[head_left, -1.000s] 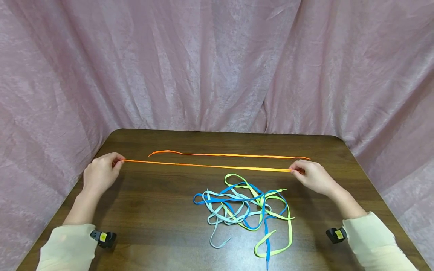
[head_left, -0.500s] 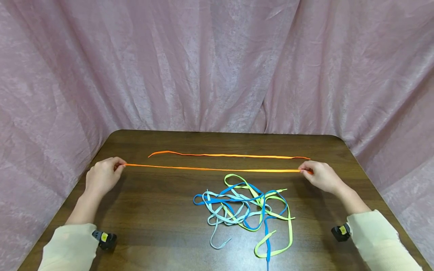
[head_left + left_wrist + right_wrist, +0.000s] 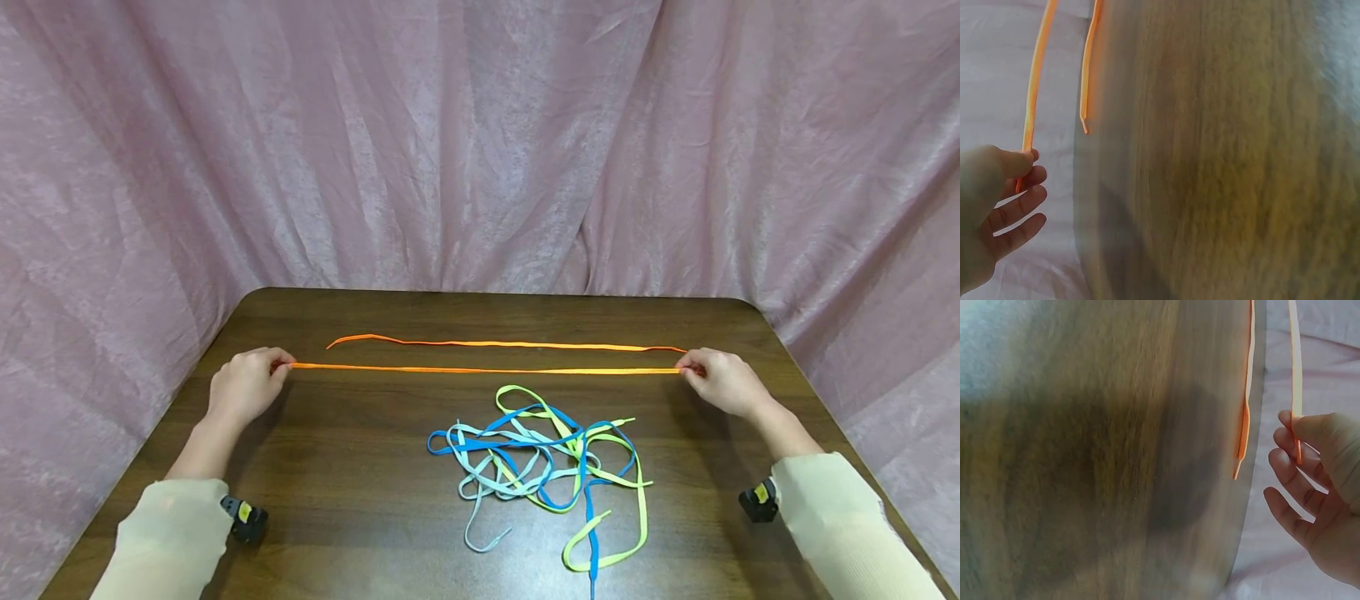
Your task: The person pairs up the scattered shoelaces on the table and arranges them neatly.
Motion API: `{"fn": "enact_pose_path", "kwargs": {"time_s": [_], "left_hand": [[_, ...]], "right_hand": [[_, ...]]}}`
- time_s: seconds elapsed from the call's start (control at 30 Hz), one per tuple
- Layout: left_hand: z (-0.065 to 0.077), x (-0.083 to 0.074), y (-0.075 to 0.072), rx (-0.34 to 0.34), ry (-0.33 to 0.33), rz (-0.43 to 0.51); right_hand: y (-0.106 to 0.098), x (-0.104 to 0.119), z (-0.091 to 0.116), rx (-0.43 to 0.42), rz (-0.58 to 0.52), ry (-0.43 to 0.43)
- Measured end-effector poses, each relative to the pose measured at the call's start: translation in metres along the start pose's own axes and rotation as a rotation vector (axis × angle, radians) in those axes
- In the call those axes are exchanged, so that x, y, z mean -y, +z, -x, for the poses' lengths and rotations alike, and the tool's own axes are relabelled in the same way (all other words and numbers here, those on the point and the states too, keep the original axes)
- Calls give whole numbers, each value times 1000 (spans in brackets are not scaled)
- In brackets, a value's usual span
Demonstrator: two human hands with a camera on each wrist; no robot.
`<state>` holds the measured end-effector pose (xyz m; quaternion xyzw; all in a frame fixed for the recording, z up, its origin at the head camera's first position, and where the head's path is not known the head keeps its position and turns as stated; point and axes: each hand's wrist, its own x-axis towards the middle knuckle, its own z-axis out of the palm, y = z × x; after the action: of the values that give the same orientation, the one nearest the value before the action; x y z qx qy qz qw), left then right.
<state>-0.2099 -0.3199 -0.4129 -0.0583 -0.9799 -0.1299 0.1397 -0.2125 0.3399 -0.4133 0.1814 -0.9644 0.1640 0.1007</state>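
Observation:
An orange shoelace stretches nearly straight between my two hands, above the table. My left hand pinches one end between thumb and fingertips; in the left wrist view its short tip pokes out below the thumb, the other fingers loosely bent. At the opposite end my right hand pinches the lace the same way, as the right wrist view shows. Behind it a second orange shoelace lies lengthwise on the table, its left end slightly bent. Its right tip meets the outline of my right hand in the head view.
Nearer the front, a loose tangle of light blue, blue and yellow-green shoelaces lies on the dark wooden table. Pink curtains hang behind the table and at both sides.
Both hands have shifted right with the held orange lace. The lace went from slanting to almost level, and the right hand has moved slightly back toward the lying lace.

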Motion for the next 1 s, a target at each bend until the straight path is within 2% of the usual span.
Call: {"fn": "enact_pose_path", "kwargs": {"time_s": [0.3, 1.0], "left_hand": [[-17, -3, 10, 67, -36, 22], [-49, -7, 27, 99, -143, 43]], "right_hand": [[-3, -12, -11, 27, 30, 59], [1, -23, -37, 40, 43, 227]]}}
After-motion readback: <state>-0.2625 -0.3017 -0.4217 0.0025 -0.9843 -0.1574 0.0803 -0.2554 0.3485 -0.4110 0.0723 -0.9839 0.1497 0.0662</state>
